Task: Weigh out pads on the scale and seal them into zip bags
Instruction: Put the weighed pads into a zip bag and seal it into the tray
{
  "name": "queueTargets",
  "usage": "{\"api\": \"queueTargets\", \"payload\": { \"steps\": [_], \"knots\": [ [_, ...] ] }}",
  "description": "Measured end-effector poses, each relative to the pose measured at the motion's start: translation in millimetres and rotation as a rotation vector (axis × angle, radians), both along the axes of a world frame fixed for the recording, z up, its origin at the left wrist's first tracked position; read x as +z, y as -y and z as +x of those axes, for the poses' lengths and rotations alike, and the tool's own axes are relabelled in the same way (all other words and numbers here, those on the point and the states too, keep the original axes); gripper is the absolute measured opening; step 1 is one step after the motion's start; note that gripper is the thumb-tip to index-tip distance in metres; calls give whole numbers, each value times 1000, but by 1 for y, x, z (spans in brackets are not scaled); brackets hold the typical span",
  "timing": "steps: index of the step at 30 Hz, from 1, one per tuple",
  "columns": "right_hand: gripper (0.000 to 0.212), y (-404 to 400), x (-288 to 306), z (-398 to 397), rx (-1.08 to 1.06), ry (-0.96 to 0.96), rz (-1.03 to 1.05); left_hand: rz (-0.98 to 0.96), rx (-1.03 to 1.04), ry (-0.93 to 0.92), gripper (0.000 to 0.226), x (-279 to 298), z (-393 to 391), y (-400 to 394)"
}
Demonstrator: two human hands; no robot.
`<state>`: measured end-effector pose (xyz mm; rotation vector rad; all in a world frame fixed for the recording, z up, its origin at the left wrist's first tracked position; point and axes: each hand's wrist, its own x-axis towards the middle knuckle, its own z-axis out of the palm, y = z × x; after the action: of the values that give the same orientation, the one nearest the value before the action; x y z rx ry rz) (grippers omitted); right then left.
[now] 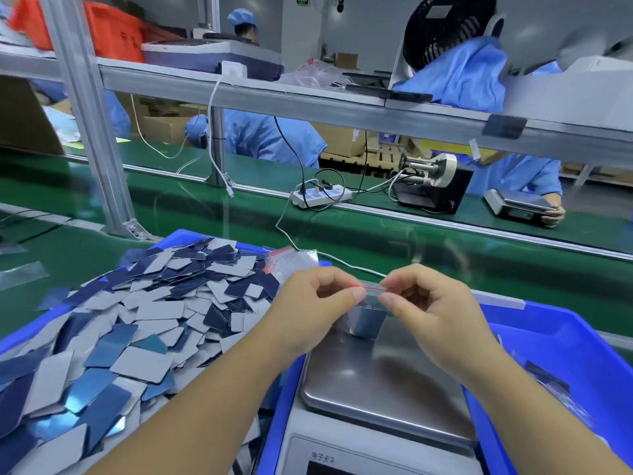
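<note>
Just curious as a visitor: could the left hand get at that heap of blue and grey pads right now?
Probably not at once. The left hand pinches the small clear zip bag with the right hand. The heap of blue and grey rectangular pads lies uncovered beside it.

Two bare arms come up from the bottom edge, one on each side of the scale (pixel 383 382). No sleeves cover them as far as they show. The left hand (pixel 308 310) and the right hand (pixel 428 310) wear no gloves. No rings, watch or bands show on the fingers or wrists. The thumbnails are short and plain.
</note>
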<state>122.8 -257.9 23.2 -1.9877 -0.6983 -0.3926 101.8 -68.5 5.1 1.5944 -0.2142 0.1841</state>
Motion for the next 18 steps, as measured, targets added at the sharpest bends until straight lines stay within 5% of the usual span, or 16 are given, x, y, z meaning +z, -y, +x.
{"api": "queueTargets", "payload": {
  "steps": [11, 18],
  "knots": [
    [32, 9, 3, 8, 28, -171, 196, -106, -39, -121, 4, 4, 0, -5],
    [18, 7, 2, 6, 101, -213, 212, -173, -63, -158, 28, 6, -4, -6]
  ]
}}
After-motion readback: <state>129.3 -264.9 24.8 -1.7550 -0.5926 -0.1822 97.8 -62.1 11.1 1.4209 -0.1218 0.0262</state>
